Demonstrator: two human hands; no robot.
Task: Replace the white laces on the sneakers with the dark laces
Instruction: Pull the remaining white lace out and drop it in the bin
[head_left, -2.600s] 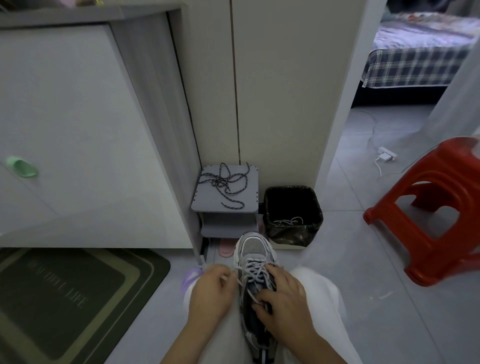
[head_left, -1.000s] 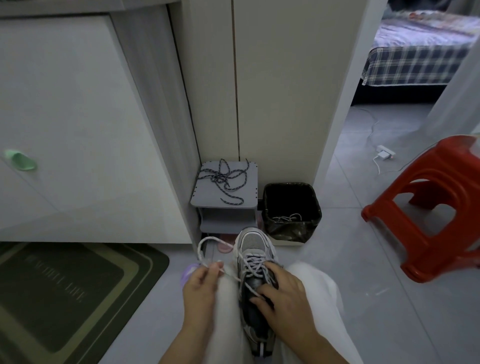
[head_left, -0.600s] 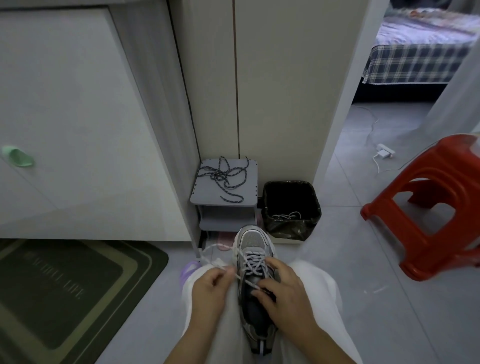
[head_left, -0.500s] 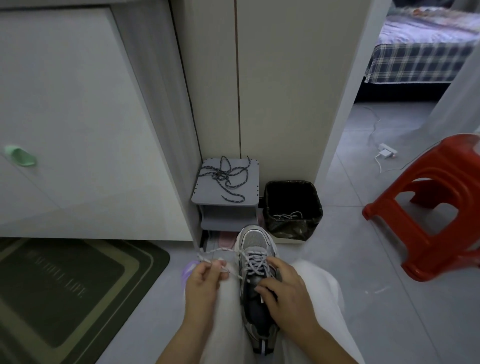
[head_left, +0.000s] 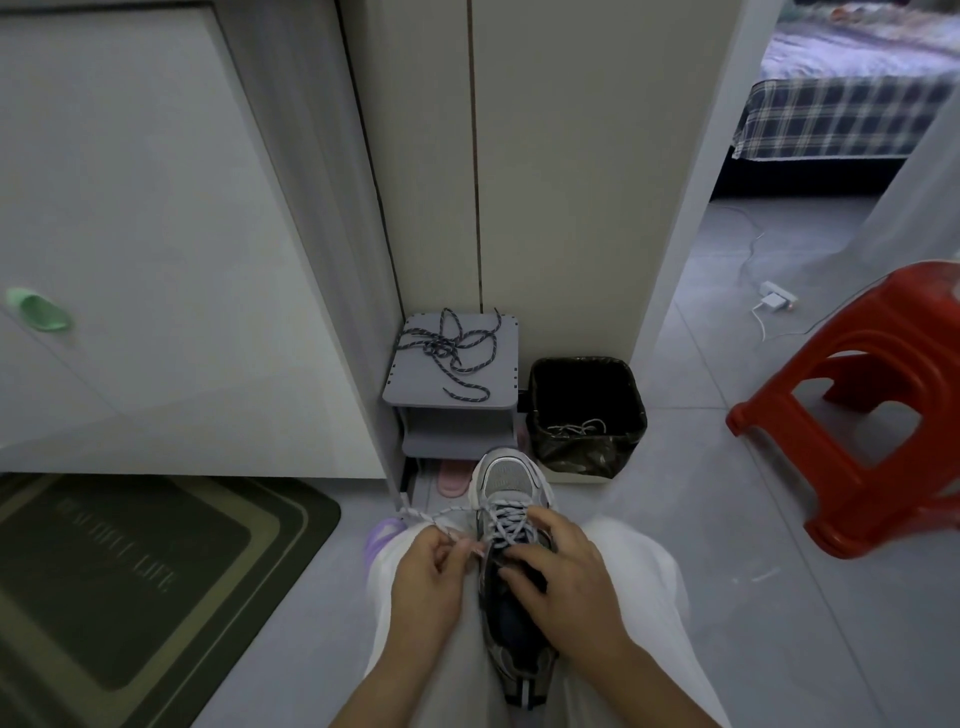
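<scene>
A grey sneaker (head_left: 506, 483) lies between my knees, toe pointing away, still threaded with its white lace (head_left: 506, 525). My left hand (head_left: 426, 587) pinches the free end of that lace, which runs out to the left of the shoe. My right hand (head_left: 566, 571) grips the sneaker's upper over the tongue and lacing. The dark speckled laces (head_left: 449, 353) lie tangled on a small grey stool (head_left: 405, 395) straight ahead. Another white lace (head_left: 574, 428) rests inside the black bin (head_left: 636, 395).
A white cabinet (head_left: 156, 234) stands at left above a dark doormat (head_left: 130, 577). A red plastic stool (head_left: 872, 415) is at right. Pink slippers (head_left: 452, 475) peek from under the grey stool. A doorway leads to a bed (head_left: 852, 98); a charger (head_left: 774, 301) lies on the floor.
My left hand has pulled lace out to the left and come back toward the shoe repeatedly; it is now close beside the eyelets. My right hand has stayed on the sneaker.
</scene>
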